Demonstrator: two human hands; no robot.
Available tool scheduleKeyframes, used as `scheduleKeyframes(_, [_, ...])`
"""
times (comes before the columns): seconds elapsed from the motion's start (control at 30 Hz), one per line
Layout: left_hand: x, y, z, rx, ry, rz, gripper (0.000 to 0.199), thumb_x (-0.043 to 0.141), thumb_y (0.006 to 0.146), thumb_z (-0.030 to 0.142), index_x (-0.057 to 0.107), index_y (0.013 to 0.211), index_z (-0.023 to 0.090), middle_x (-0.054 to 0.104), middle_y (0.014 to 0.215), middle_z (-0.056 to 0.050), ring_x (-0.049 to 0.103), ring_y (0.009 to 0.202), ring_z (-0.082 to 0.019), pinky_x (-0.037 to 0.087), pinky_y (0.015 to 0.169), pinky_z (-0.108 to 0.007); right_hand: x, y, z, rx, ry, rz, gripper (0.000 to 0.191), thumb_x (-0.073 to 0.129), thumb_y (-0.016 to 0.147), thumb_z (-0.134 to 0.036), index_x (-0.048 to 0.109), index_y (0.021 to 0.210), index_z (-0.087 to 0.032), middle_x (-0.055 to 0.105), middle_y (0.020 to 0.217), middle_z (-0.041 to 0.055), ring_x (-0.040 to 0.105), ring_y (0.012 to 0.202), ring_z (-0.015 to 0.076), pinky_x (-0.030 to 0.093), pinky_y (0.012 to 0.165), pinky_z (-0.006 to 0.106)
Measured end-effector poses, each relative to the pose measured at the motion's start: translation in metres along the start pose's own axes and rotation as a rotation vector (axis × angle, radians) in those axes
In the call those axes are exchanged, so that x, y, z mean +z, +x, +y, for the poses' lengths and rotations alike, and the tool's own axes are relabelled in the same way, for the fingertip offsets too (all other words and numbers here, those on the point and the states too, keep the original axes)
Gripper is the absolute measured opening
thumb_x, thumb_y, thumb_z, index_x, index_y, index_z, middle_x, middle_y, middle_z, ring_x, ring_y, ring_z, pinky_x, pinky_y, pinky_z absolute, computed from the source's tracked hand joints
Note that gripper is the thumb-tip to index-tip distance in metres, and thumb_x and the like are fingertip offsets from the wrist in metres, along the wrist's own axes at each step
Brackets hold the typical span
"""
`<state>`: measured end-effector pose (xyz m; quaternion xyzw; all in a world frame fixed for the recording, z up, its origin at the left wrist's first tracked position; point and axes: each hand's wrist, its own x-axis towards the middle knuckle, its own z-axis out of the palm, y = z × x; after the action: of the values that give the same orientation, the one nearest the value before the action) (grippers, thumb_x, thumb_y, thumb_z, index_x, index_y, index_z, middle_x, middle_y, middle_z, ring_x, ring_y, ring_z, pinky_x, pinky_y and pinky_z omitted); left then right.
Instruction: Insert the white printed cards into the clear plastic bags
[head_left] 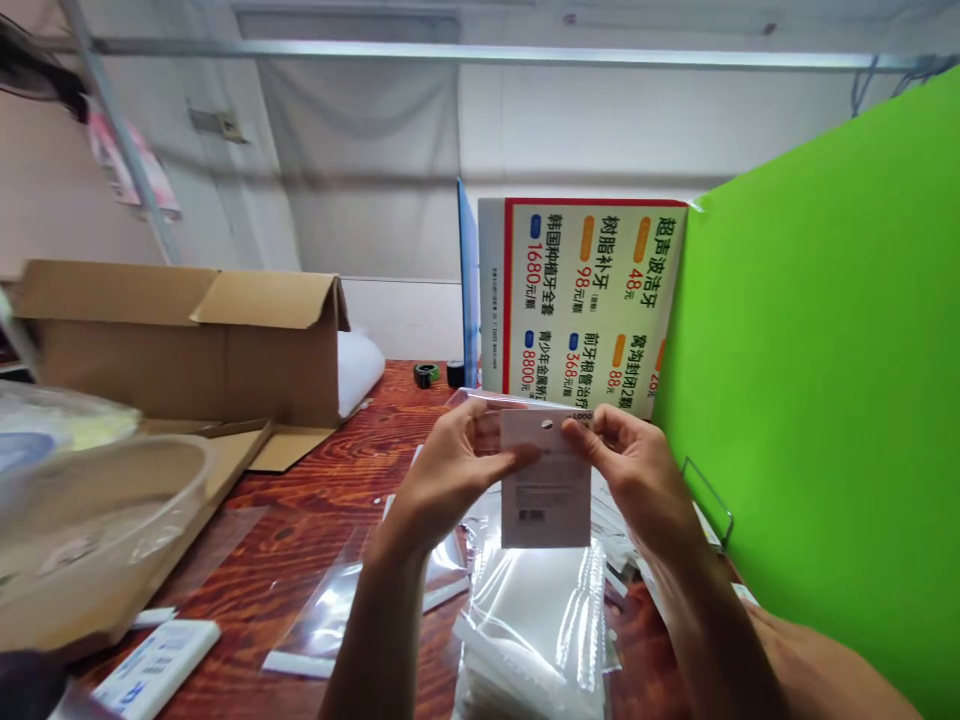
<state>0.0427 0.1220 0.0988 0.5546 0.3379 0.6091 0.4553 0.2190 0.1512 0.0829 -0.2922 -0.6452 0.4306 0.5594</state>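
A small grey-white card [551, 505] with a hang hole near its top edge and fine print is held upright in front of me. My left hand [454, 465] has its thumb pressed on the card's left side. At the upper right corner, my right hand [636, 455] pinches the same card between thumb and fingers. Clear plastic film [480, 396] shows behind the card's top, partly hidden by the hands. Below the card lies a stack of clear plastic bags [536, 610]. Loose clear bags [322, 605] lie to the left of it.
A translucent round tub [199, 465] and an open cardboard box [180, 370] stand at the left. A white printed box [161, 665] lies front left. Tape rolls [425, 375] sit at the back. A green panel [817, 380] and a printed board [592, 300] border the right and back.
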Motion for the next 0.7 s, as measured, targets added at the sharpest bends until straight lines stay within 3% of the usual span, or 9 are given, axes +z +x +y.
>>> scheduleKeyframes(0.2, [-0.002, -0.002, -0.001, 0.009, 0.041, -0.042, 0.037, 0.082, 0.068, 0.021, 0.068, 0.102, 0.013, 0.075, 0.093, -0.010, 0.071, 0.090, -0.027, 0.056, 0.081, -0.038, -0.003, 0.000, 0.000, 0.019, -0.022, 0.016, 0.048, 0.075, 0.078, -0.054, 0.042, 0.062, -0.022, 0.042, 0.060, -0.0056, 0.036, 0.059, 0.0115, 0.025, 0.054, 0.027])
scheduleKeyframes(0.33, [0.003, -0.006, 0.005, 0.041, 0.074, -0.081, 0.043, 0.084, 0.069, 0.026, 0.065, 0.106, 0.017, 0.075, 0.102, -0.009, 0.070, 0.098, -0.026, 0.055, 0.087, -0.039, -0.001, -0.001, -0.003, 0.069, 0.162, -0.028, 0.049, 0.086, 0.065, -0.048, 0.045, 0.062, -0.021, 0.048, 0.060, -0.0057, 0.039, 0.058, 0.0110, 0.030, 0.053, 0.025])
scheduleKeyframes(0.43, [0.009, -0.009, 0.008, 0.109, 0.086, -0.050, 0.035, 0.079, 0.075, 0.029, 0.065, 0.105, 0.020, 0.075, 0.100, -0.006, 0.069, 0.101, -0.023, 0.054, 0.088, -0.036, 0.000, -0.001, -0.003, 0.078, 0.265, -0.025, 0.049, 0.091, 0.059, -0.039, 0.046, 0.059, -0.020, 0.051, 0.059, -0.0054, 0.041, 0.058, 0.0105, 0.033, 0.053, 0.023])
scheduleKeyframes(0.53, [0.010, -0.010, 0.007, 0.142, 0.092, -0.050, 0.026, 0.076, 0.079, 0.028, 0.066, 0.102, 0.022, 0.075, 0.097, -0.004, 0.069, 0.099, -0.020, 0.054, 0.085, -0.032, 0.000, -0.001, -0.001, 0.070, 0.261, -0.019, 0.043, 0.089, 0.062, -0.034, 0.048, 0.061, -0.020, 0.052, 0.061, -0.0049, 0.043, 0.059, 0.0107, 0.033, 0.053, 0.023])
scheduleKeyframes(0.7, [0.009, -0.008, 0.003, 0.070, 0.088, -0.092, 0.035, 0.082, 0.071, 0.022, 0.066, 0.103, 0.020, 0.074, 0.098, -0.004, 0.069, 0.085, -0.017, 0.055, 0.073, -0.027, -0.002, -0.001, 0.001, 0.013, 0.101, 0.036, 0.048, 0.082, 0.072, -0.047, 0.045, 0.058, -0.020, 0.044, 0.056, -0.0061, 0.034, 0.055, 0.0093, 0.026, 0.049, 0.024])
